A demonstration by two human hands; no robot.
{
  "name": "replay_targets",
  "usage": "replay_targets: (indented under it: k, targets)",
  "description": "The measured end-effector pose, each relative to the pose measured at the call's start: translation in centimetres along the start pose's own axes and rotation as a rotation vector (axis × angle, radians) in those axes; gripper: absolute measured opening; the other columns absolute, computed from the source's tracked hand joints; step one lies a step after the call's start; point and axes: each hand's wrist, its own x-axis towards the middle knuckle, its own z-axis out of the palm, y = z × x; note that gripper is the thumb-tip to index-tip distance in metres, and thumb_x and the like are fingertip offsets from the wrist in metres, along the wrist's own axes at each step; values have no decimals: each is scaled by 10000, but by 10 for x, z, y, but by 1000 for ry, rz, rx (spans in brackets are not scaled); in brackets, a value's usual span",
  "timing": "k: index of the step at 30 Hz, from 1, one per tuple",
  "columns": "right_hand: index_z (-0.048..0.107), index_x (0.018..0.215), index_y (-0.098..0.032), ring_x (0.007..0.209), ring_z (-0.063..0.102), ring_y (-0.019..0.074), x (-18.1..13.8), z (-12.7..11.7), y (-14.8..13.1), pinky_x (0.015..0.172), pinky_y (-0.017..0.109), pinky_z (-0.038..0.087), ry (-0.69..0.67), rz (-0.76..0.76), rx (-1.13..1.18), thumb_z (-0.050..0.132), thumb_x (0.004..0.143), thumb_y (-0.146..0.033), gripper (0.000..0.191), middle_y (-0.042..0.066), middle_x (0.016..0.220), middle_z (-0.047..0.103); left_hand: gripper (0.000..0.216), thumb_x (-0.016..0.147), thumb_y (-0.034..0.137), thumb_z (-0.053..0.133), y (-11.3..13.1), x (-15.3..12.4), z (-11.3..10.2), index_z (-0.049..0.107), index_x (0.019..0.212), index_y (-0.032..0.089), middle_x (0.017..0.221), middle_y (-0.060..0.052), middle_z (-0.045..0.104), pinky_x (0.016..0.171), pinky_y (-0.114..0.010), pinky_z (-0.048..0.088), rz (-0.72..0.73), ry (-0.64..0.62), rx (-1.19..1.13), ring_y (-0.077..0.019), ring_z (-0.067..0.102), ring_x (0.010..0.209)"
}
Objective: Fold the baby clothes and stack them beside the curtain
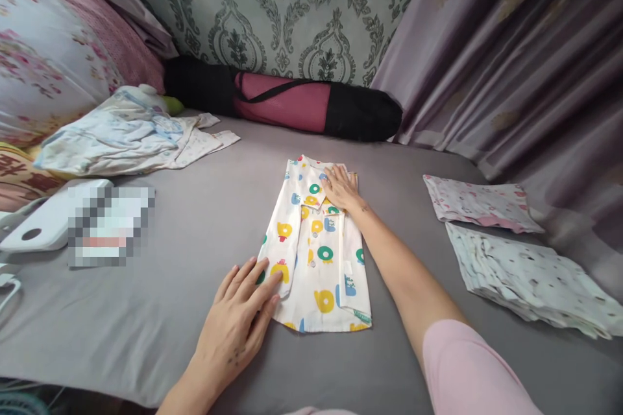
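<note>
We touch a printed shirt point(318, 272).
Left hand point(242, 312): fingers apart, sleeve point(278, 248) apparently beneath. Right hand point(342, 189): fingers apart, collar point(311, 193) alongside.

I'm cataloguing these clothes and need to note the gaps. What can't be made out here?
All in the head view:
- Parts of the white print shirt: covered by the left grip and right grip. Its underside lies against the grey sheet.
- Rectangular item at left: details masked by pixelation.
- White cable: cut off by the left edge.
- Folded spotted cloth: cut off by the right edge.
</note>
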Motion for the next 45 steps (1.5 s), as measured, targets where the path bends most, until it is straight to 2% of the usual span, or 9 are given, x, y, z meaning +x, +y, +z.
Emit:
replay_targets:
  k: [9, 17, 20, 25, 30, 35, 37, 41, 45]
  targets:
    - [248, 1570, -168, 1529, 38, 259, -8, 3, 2, 1212, 534, 28, -54, -70, 84, 255, 1015, -457, 626, 115, 1660, 109, 370, 948, 282, 514, 2, 1, -2, 613, 1303, 311, 1428, -89, 561, 1080, -583, 415, -31, 0, -68, -325, 473, 1357]
    - [191, 1588, -213, 1528, -20, 258, -108, -2, -16, 1224, 528, 21, -143, -359, 67, 283, 1020, -477, 633, 64, 1665, 23, 326, 983, 393, 458, -5, 19, -19, 677, 1194, 274, 1383, -90, 603, 1093, -567, 399, -31, -114, -168, -319, 453, 1377]
    - [207, 1583, -174, 1527, 1, 256, -139, -4, -20, 1229, 517, 27, -191, -384, 59, 287, 1022, -482, 645, 90, 1659, 47, 433, 1003, 430, 397, -9, 45, -23, 578, 1342, 228, 1476, -105, 517, 1169, -550, 297, 47, -215, -155, -291, 378, 1433]
    - [178, 1588, -164, 1523, 68, 237, -188, -5, -34, 1242, 496, 88, -221, -414, 83, 289, 1031, -458, 639, 92, 1645, 121, 581, 1016, 505, 321, -8, 68, -4, 418, 1480, 169, 1577, -129, 358, 1216, -455, 218, 210, -383, -187, -243, 268, 1485]
    - [215, 1577, -151, 1516, 133, 220, -238, -15, -43, 1251, 471, 142, -223, -509, 127, 327, 1032, -425, 620, 100, 1629, 175, 611, 1008, 520, 344, -8, 56, 5, 371, 1512, 175, 1587, -125, 328, 1224, -435, 190, 252, -371, -167, -240, 245, 1490]
    - [328, 1545, -244, 1497, 220, 181, -266, -37, -31, 1244, 419, 236, -291, -572, 225, 425, 1016, -380, 554, 31, 1610, 280, 678, 951, 551, 488, -16, 41, -17, 356, 1522, 210, 1579, -118, 358, 1213, -451, 246, 315, -382, -206, -268, 309, 1469]
    - [365, 1529, -258, 1476, 288, 191, -269, -43, -20, 1218, 419, 312, -233, -529, 228, 480, 995, -335, 552, 38, 1590, 335, 674, 928, 546, 541, -21, 37, -25, 387, 1504, 231, 1558, -124, 400, 1187, -463, 312, 349, -379, -211, -284, 381, 1433]
    - [506, 1442, -250, 1376, 464, 240, -274, -41, 0, 1146, 458, 430, -94, -433, 143, 519, 977, -328, 472, 84, 1481, 508, 408, 972, 406, 518, -30, 31, -36, 546, 1363, 292, 1423, -95, 544, 1023, -408, 510, 342, -338, -195, -255, 584, 1238]
    - [632, 1312, -220, 1317, 533, 236, -279, -32, 6, 1120, 433, 467, -17, -499, 96, 465, 1004, -293, 358, 106, 1382, 604, 280, 998, 283, 472, -31, 30, -41, 637, 1222, 251, 1254, -79, 658, 995, -393, 535, 459, -326, -132, -236, 619, 1171]
